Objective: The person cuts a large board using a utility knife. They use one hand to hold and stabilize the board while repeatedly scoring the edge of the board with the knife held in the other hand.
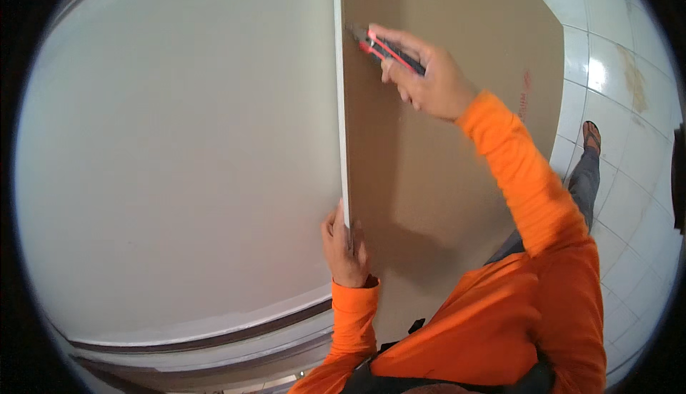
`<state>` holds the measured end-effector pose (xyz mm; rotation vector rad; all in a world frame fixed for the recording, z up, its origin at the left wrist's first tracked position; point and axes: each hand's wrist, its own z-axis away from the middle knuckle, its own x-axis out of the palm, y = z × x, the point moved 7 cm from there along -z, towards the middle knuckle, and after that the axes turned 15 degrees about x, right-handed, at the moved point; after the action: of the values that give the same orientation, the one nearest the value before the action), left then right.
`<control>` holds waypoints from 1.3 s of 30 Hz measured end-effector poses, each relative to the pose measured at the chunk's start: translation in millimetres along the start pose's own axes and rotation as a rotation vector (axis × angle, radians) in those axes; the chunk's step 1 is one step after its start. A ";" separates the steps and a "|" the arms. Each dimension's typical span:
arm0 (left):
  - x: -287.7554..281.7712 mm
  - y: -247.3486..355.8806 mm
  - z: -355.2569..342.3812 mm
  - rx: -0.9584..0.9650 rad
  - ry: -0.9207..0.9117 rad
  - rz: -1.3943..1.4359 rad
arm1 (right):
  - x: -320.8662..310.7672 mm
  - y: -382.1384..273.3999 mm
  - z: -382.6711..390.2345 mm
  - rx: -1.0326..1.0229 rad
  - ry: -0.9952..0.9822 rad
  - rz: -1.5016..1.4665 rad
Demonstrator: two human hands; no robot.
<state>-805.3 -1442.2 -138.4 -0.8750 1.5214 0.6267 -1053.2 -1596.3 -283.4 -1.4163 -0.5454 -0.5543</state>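
A utility knife (395,52) with a black and red handle is gripped in my right hand (434,80). Its tip points up and left, at or very close to the brown face beside the white edge strip (338,72); whether it touches I cannot tell. Lower down the same edge, my left hand (344,255) is closed around the board, fingers on both sides. A thin dark piece shows by those fingers, too small to name. The large board (464,15) has a brown paper-like face on the right, and a pale grey-white surface (186,137) spreads to the left.
Glossy white floor tiles (622,180) run along the right. My sandalled foot (592,135) stands on them near the board's right edge. Dark and pale bands (214,337) lie beneath the pale surface at lower left. Red marks (525,94) show on the brown face.
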 end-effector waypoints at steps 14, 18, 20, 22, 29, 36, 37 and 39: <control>-0.5 -50.9 98.7 -0.068 -0.078 0.273 | 12.2 -14.0 7.2 -0.049 0.168 0.115; 3.8 -63.3 106.2 -0.190 -0.094 0.332 | 15.0 -12.1 7.9 -0.064 0.117 0.041; 4.7 -67.5 113.0 -0.235 -0.067 0.352 | 15.1 -10.2 6.4 -0.068 0.043 -0.060; 4.8 -69.7 119.8 -0.267 -0.026 0.369 | 13.1 -5.9 4.6 -0.014 -0.022 -0.138; -3.5 -73.2 130.2 -0.339 -0.047 0.234 | 9.7 -0.3 -1.1 -0.013 -0.029 -0.194; -4.4 -61.4 124.2 -0.339 0.004 0.155 | 14.9 5.5 -3.6 -0.211 0.120 -0.213; -5.1 -58.9 123.2 -0.330 0.009 0.121 | 16.7 8.6 -2.2 -0.183 0.113 -0.225; -4.7 -54.7 121.8 -0.315 0.028 0.142 | 19.7 11.3 4.4 -0.184 0.102 -0.246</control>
<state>-690.2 -1374.8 -145.9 -1.0212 1.5431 0.9810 -1031.0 -1591.7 -278.8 -1.4944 -0.6028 -0.8874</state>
